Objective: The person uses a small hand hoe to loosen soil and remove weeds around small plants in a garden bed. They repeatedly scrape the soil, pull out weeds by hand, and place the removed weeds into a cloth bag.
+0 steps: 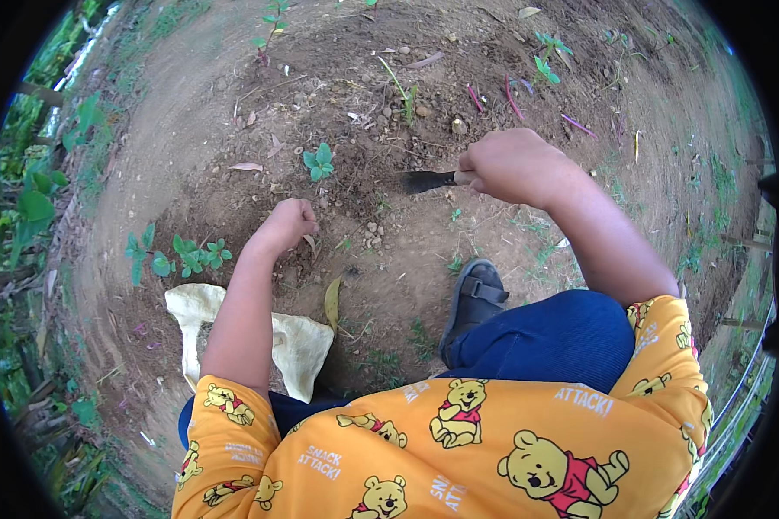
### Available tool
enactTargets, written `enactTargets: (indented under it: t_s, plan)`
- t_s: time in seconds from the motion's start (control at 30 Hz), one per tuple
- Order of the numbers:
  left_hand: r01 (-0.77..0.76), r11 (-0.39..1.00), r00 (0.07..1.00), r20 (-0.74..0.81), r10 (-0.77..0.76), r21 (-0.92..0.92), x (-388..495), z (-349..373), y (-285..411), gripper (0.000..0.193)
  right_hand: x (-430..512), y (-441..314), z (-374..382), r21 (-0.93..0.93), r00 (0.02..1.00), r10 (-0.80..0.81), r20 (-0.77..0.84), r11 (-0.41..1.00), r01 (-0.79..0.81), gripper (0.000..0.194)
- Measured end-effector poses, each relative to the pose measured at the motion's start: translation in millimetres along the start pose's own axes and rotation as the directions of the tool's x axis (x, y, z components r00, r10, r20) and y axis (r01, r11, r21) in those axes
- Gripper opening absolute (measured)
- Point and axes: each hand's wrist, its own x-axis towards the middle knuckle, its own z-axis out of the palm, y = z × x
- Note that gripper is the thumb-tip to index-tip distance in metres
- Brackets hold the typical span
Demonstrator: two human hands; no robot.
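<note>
My right hand [519,165] grips the pale handle of a small digging tool [428,181], like a trowel or scraper. Its flat dark blade points left, over or against loose brown soil [370,172]. My left hand [289,224] is low over the soil with its fingers curled in; nothing shows in it, though the palm side is hidden. A small green seedling [319,162] grows just beyond this hand. Between the hands lies a little cluster of pebbles [373,233]. A dry leaf [310,243] shows right below the left fingers.
Leafy plants [195,255] grow left of my left forearm. Under that forearm is a cream-coloured object [302,344] of unclear kind. My shoe [477,295] rests on the ground in front. Farther out are another seedling [546,68], a grassy sprout [408,104] and purple stems [513,97].
</note>
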Motion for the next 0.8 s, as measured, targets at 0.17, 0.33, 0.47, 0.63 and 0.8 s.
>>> enactTargets:
  t_s: [0.17, 0.33, 0.47, 0.63, 0.8]
  plan:
    - [0.339, 0.939, 0.910, 0.231, -0.344, 0.062, -24, -16, -34, 0.008, -9, -5, -7, 0.131, 0.996, 0.043, -0.079, 0.991, -0.032, 0.031]
    - [0.373, 0.909, 0.881, 0.237, -0.410, 0.187, -37, -12, -23, 0.016, -5, -23, 1, 0.183, 0.996, 0.057, -0.069, 0.982, -0.043, 0.033]
    - [0.172, 0.932, 0.984, -0.090, -0.151, 0.318, -32, 4, -14, 0.018, -10, -46, 9, 0.233, 0.996, 0.036, -0.083, 0.972, -0.016, 0.035]
    - [-0.060, 0.980, 0.904, -0.406, 0.134, 0.188, -19, 45, -13, 0.023, -15, -69, 33, 0.226, 0.994, 0.017, -0.107, 0.974, 0.007, 0.041]
    - [-0.128, 0.958, 0.928, -0.311, 0.207, 0.258, -19, 89, -22, 0.050, -12, -71, 40, 0.183, 0.987, 0.044, -0.155, 0.983, -0.015, 0.041]
